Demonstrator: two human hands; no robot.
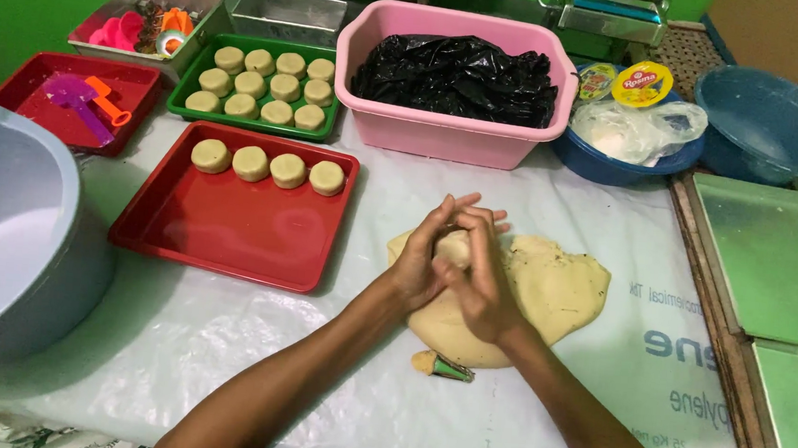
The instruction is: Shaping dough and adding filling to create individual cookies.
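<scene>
— What have you got there, seen from the head camera?

— A small pale lump of dough [454, 247], cupped between my left hand [418, 258] and my right hand [479, 281]. My fingers [484, 239] are curled narrow around it, holding it just above the big flat slab of pale yellow dough [553, 291] that lies on the white plastic sheet over the desk [315, 358].

— Which way does the lump point?

— I can't honestly tell. Only a sliver shows between my palms; it looks roundish, with no clear long axis.

— What might go wrong?

— I judge that if I press unevenly it could crack or come out lopsided, unlike the four round pale dough cakes [268, 166] in the far row of the red rectangular tray [230, 231] to the left. If I loosen my grip it could drop onto the slab and stick. There is also a small cone-shaped piece with a green tip [445, 366] just near of the slab; my right forearm could knock it.

— Anything else close?

— The pink plastic tub with a black bag inside [456, 78], farther off.
</scene>
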